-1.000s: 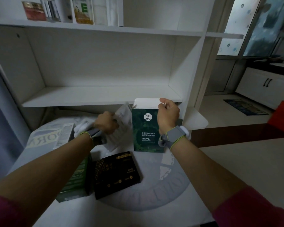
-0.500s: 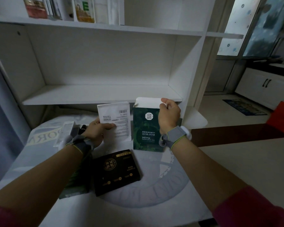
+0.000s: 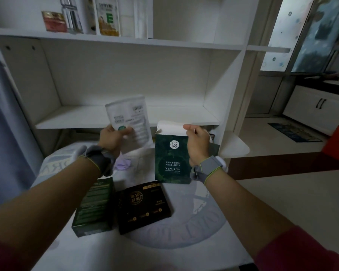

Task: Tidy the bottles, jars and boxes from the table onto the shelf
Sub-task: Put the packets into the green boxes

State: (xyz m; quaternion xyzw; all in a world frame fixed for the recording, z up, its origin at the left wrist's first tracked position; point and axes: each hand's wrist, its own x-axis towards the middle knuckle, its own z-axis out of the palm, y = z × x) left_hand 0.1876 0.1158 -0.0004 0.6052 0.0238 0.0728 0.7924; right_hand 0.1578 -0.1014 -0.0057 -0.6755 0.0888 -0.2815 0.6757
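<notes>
L hand (image 3: 112, 138) pinches sachet (image 3: 129, 116); R hand (image 3: 198, 145) grips green box (image 3: 171, 161) upright on white table (image 3: 184, 247); shelf (image 3: 82, 118) behind, cabinet (image 3: 317, 108) far rt.

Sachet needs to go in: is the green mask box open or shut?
Open: the right hand pinches the raised flap of the green mask box; white inside shows.

Open lower shelf (image 3: 86, 118) behind packet (image 3: 128, 118)

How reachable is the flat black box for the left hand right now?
Probably not yet: the left hand grips a white sachet, so it is occupied. The black box lies uncovered beside that forearm, nothing on top.
</notes>
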